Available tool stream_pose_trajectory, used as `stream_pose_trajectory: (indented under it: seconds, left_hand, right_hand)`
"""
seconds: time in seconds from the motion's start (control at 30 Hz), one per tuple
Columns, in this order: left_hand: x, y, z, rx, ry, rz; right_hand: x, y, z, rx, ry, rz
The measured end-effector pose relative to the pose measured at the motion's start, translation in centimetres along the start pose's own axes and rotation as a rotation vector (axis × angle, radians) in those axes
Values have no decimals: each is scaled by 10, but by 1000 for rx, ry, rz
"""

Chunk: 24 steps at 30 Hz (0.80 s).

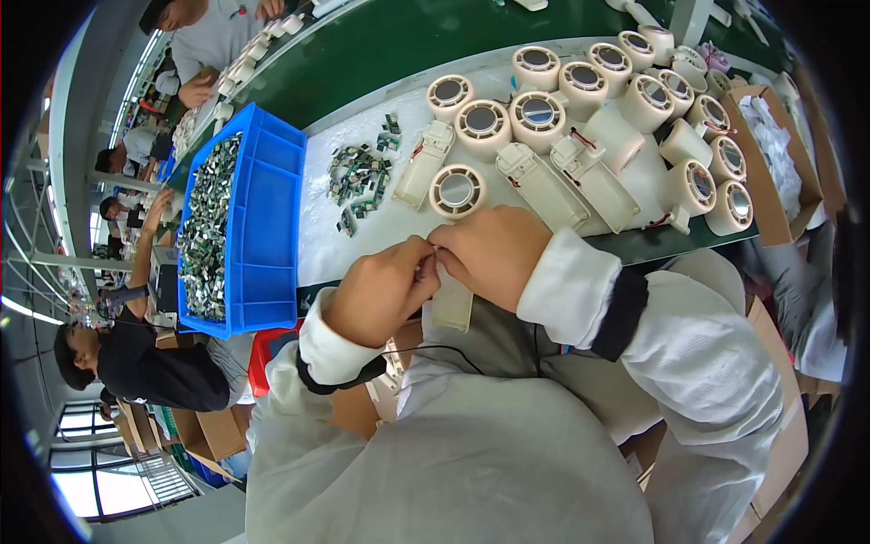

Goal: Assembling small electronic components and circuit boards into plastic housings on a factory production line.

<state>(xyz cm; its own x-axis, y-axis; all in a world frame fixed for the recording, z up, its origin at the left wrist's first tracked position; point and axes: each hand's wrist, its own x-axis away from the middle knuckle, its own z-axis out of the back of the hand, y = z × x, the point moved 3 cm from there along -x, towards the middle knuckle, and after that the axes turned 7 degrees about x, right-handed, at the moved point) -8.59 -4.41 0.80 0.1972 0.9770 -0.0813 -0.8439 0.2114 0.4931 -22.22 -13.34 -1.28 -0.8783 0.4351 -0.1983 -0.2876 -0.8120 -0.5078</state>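
Close to the table's front edge my two hands meet with their fingertips together. Below them hangs a cream plastic housing (452,306), long and narrow, its upper end covered by the fingers. My right hand (497,257) is closed around that end. My left hand (384,288) is closed in a pinch against it; anything small between the fingertips is hidden. Just beyond lies a round cream part with a dark disc (458,191). Similar long housings (424,165) lie on the table, two of them (544,189) (598,181) to the right with small red wires.
A blue bin (272,218) full of small green circuit boards (210,227) stands at the left. Loose boards (359,174) lie on the white sheet (317,245). Several cream round parts (538,114) crowd the far right, beside a cardboard box (770,163). Another person (154,363) works at the left.
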Motion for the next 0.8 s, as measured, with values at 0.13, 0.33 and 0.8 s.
stream_pose_trajectory:
  seconds: [0.13, 0.33, 0.8]
  left_hand:
    - [9, -5, 11, -52, 162, 62]
    - [25, -27, 14, -16, 356, 287]
    - [37, -59, 23, 441, 515, 465]
  right_hand:
    - [3, 5, 5, 26, -26, 26]
    - [0, 8, 9, -39, 18, 41]
    - [-5, 15, 13, -253, 36, -15]
